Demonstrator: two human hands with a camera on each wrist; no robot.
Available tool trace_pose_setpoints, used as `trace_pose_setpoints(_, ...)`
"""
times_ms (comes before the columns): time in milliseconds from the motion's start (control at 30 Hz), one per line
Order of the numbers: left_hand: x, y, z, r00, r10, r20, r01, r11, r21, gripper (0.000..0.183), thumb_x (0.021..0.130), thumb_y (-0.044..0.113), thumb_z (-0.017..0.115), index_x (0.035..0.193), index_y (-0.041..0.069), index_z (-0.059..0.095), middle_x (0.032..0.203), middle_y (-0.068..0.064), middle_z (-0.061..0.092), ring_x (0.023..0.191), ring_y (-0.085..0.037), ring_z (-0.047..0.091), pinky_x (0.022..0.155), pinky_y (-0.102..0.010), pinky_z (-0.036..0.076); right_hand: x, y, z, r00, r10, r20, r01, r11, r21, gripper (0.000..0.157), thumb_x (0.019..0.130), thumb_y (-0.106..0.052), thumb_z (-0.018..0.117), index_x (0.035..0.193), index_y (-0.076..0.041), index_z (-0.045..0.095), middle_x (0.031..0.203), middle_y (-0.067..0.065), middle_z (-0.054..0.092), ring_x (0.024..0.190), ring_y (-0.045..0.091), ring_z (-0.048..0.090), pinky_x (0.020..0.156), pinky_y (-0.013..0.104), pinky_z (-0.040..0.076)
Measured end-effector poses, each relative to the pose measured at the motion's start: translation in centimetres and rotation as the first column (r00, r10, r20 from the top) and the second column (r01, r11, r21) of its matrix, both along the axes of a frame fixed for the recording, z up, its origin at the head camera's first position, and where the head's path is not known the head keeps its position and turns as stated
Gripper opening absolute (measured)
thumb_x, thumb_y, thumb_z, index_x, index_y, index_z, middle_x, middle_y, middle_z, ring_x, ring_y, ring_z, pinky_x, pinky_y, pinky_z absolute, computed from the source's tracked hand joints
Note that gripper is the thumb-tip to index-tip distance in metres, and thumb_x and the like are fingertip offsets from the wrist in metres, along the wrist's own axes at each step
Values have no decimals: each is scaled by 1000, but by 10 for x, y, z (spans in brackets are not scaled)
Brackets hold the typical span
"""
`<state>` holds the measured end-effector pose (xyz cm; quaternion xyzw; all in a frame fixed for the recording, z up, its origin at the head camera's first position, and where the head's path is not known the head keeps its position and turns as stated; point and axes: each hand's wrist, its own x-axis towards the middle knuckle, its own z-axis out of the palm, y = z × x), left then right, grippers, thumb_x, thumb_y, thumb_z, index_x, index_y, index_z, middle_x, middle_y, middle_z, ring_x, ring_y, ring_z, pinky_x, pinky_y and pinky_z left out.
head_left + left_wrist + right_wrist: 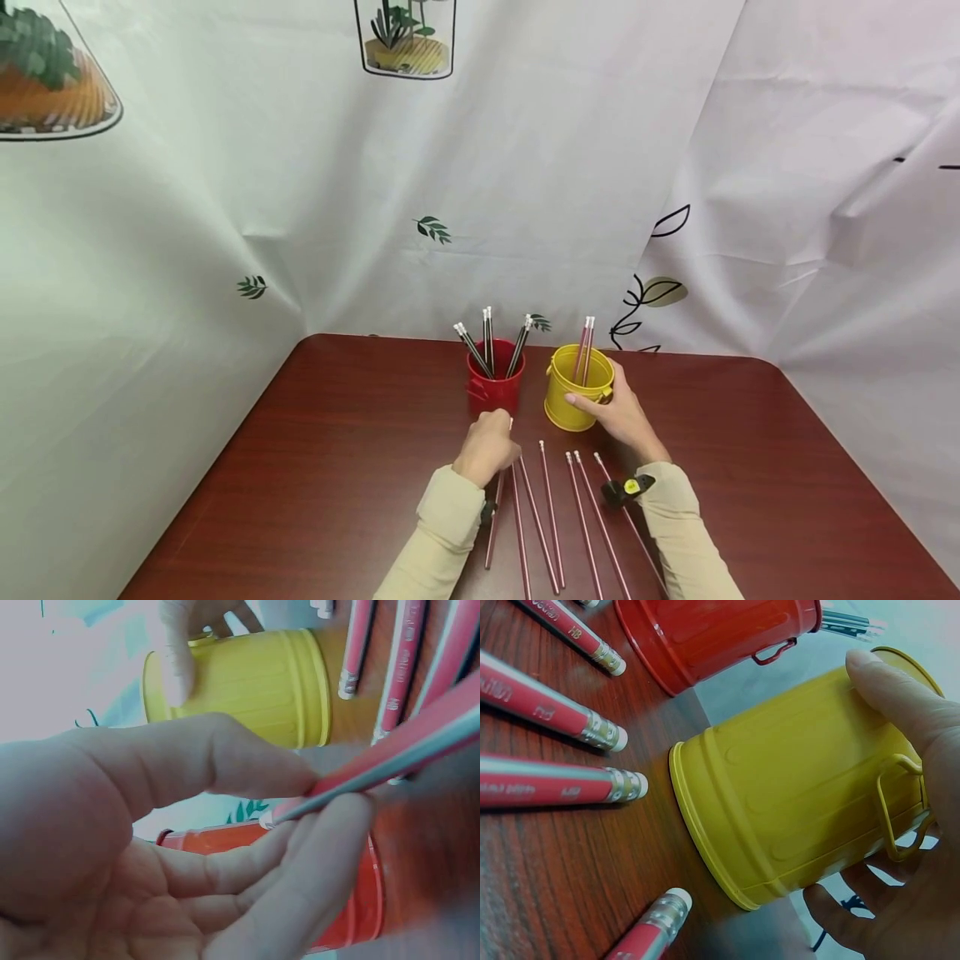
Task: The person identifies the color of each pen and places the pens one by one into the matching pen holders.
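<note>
My left hand (487,447) pinches a red pencil (405,754) between thumb and fingertips, just in front of the red bucket (493,396). The pencil's eraser end lies by the fingertips in the left wrist view. My right hand (626,412) holds the yellow bucket (567,408) at its right side, thumb near the rim and fingers behind, beside the side handle (889,817). Two red pencils (584,350) lean inside the yellow bucket. Several black pencils (487,333) stand in the red bucket, their pale ends up.
Several red pencils (551,517) lie spread on the dark red-brown table (337,467), eraser ends toward the buckets. A white cloth (337,208) with leaf and plant prints hangs behind the table and along both sides.
</note>
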<state>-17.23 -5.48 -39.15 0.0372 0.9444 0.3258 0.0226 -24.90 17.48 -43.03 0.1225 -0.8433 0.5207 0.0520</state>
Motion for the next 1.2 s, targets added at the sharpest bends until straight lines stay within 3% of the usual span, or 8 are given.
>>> trace_pose_setpoints(233,2,3,14,999,-21,-34,24,997,68,19,73,6,67,63,6,51,50,-4,42,43,-16,41,39,-26,36,1,0,1,1000,0,11,0,1000,1,89,71,-39,77,140,-20,23,124,9,49,113,26,47,97,47,36)
trace_pose_setpoints(400,6,4,26,988,-81,-135,94,991,94,19,76,5,66,70,7,49,53,0,42,45,-12,42,42,-22,38,1,0,0,1000,-4,7,4,1000,5,89,71,-39,77,140,-20,23,124,9,49,113,26,47,97,47,36)
trace_pose_setpoints(500,8,4,32,961,-113,-252,136,988,75,17,75,3,65,74,8,49,60,0,44,51,-11,44,46,-20,39,1,0,0,1000,-8,0,8,1000,9,89,71,-39,77,140,-19,24,123,9,49,112,25,48,96,46,36)
trace_pose_setpoints(667,8,5,37,898,-117,-423,178,978,108,12,75,0,63,80,4,53,72,-5,54,63,-12,54,57,-18,47,0,-1,-2,1000,-10,-13,10,1000,10,89,71,-39,77,140,-19,24,123,9,50,111,25,49,95,46,38)
trace_pose_setpoints(833,7,7,37,868,-91,-488,200,964,177,12,77,0,63,86,2,55,79,-8,57,69,-14,60,63,-17,50,0,-1,-4,1000,-14,-16,14,1000,15,89,71,-39,77,140,-19,24,123,9,50,111,25,49,95,46,38)
trace_pose_setpoints(1200,0,8,33,811,-36,-584,244,928,280,13,79,-1,63,90,0,56,82,-7,56,69,-10,59,62,-12,49,0,0,-3,1000,-1,-19,2,1000,13,89,72,-39,76,140,-20,23,124,9,49,111,25,49,94,46,38)
